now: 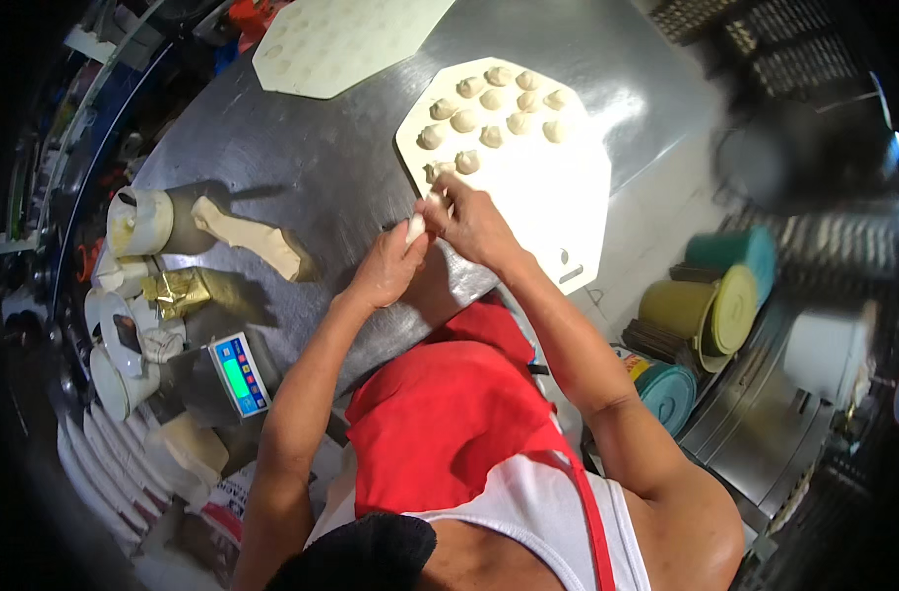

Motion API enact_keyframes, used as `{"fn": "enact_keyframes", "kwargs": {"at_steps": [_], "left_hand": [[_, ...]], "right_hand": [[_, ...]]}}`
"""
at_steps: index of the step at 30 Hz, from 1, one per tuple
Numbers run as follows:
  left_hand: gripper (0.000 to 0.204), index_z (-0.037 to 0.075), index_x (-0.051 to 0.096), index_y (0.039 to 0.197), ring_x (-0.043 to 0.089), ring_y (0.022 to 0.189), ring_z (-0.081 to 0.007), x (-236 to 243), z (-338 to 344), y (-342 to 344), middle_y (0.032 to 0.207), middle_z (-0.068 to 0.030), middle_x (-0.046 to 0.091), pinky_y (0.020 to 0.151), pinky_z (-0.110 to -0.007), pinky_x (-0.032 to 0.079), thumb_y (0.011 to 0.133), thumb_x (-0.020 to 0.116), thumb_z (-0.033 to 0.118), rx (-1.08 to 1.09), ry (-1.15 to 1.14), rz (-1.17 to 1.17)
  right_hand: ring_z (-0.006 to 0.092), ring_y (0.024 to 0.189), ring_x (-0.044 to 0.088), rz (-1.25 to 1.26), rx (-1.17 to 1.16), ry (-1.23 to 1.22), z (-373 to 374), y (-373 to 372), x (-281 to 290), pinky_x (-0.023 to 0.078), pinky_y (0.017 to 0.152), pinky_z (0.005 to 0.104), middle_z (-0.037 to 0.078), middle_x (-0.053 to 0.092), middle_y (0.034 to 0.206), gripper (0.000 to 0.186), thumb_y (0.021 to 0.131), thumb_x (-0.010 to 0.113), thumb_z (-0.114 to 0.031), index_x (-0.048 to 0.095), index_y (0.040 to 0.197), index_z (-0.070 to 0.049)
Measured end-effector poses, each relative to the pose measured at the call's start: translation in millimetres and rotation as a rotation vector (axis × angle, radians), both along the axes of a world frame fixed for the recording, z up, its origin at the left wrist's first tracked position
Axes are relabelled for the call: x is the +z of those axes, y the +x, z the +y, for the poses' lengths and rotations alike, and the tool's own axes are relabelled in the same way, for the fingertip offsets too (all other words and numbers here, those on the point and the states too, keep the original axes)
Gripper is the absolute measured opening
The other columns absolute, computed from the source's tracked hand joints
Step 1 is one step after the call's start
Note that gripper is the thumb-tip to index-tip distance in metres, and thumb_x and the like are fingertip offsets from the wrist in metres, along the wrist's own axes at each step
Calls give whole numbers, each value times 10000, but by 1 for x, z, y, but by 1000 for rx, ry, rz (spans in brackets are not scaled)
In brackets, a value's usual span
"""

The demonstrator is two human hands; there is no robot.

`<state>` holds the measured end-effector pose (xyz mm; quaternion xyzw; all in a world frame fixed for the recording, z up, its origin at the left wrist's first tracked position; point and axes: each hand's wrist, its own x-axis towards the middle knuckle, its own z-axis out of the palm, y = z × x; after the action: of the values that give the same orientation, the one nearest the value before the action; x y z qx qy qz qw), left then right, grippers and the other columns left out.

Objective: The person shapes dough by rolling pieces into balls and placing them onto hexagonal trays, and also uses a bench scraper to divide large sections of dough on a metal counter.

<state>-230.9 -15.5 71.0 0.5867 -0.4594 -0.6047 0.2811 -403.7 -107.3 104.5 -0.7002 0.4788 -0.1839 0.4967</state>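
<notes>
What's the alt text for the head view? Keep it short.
Seen from above, a person's left hand and right hand pinch a small piece of dough over a steel table. Beside them a pale tray holds rows of shaped dough pieces; a digital scale sits at left.

Small scale's rectangular screen (pixel 241 374) glowing green and blue at the tabletop's (pixel 321 167) left edge, crumpled gold foil package (pixel 179 293) just above it, printed sack (pixel 228 507) lower left

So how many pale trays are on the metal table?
2. One tray lies at the table's far edge; the other, nearer, carries dough pieces. The left hand and right hand pinch a dough lump.
</notes>
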Motion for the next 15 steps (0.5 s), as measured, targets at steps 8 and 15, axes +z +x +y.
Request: {"fn": "enact_keyframes", "kwargs": {"at_steps": [8, 15], "left_hand": [[264, -79, 680, 1058, 697, 1031, -521, 42, -3, -24, 1011, -342, 717, 887, -590, 552, 992, 603, 165, -252, -284, -558], [379, -52, 509, 1142, 643, 1137, -557, -6, -22, -19, 1154, -362, 685, 984, -592, 497, 1046, 553, 312, 10, -328, -383]], "right_hand": [[148, 651, 572, -52, -175, -57, 30, 8, 31, 520, 635, 351, 95, 613, 656, 301, 981, 704, -265, 682, 1060, 24], [270, 902, 701, 6, 108, 0, 55, 12, 50, 557, 920, 400, 149, 736, 936, 393, 956, 707, -304, 700, 1156, 34]]}}
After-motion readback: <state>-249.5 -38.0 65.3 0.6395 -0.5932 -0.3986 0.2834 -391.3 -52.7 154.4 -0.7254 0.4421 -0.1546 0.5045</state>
